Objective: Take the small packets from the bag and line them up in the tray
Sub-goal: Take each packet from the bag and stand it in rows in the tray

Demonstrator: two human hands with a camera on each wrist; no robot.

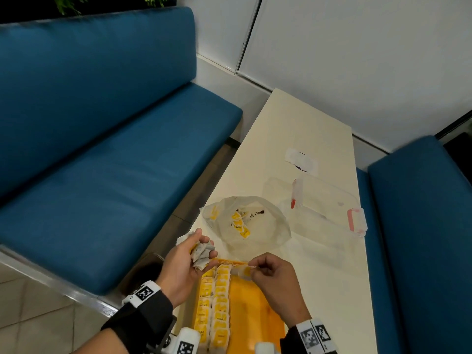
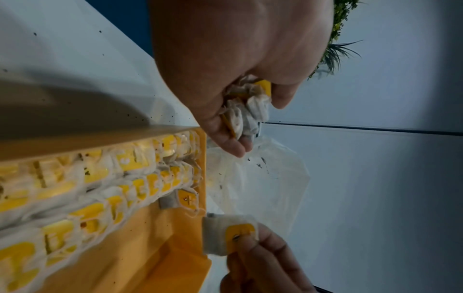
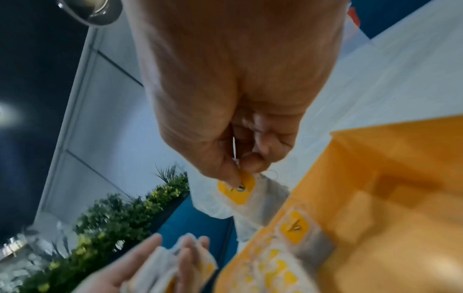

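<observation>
Yellow-tagged packet (image 1: 242,272) pinched in the right grip (image 1: 270,273) above the orange tray's (image 1: 258,310) far end; the left grip (image 1: 187,259) clutches a bunch of packets (image 1: 203,254), the bag (image 1: 245,223) just beyond.

We find no words or numbers that we can read. The yellow tags (image 2: 241,232) on the packets (image 1: 221,302) carry small dark marks, perhaps a logo, too blurred to make out. The wrist bands (image 1: 145,293) bear black-and-white square code patterns.

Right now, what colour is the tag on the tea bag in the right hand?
Yellow. The tag on the tea bag pinched by the right hand shows best in the right wrist view.
</observation>
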